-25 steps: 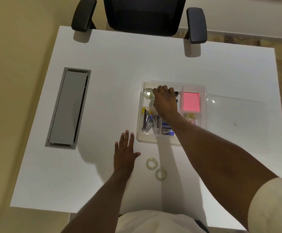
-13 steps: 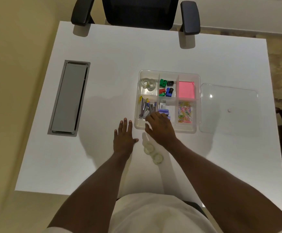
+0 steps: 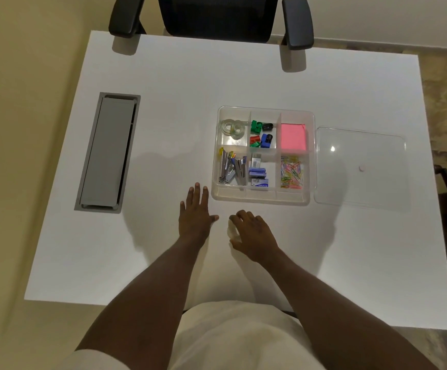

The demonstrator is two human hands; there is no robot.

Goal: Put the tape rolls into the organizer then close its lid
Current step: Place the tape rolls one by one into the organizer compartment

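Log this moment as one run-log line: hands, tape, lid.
right hand: over tape roll on table | left hand: flat on table | organizer: two rolls inside | lid: off, beside it

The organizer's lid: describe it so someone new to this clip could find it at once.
On the white table, find the clear divided organizer of stationery. The lid lies flat on the table against its right side. Unlike the organizer it is an empty clear sheet, with only a small white knob near its middle.
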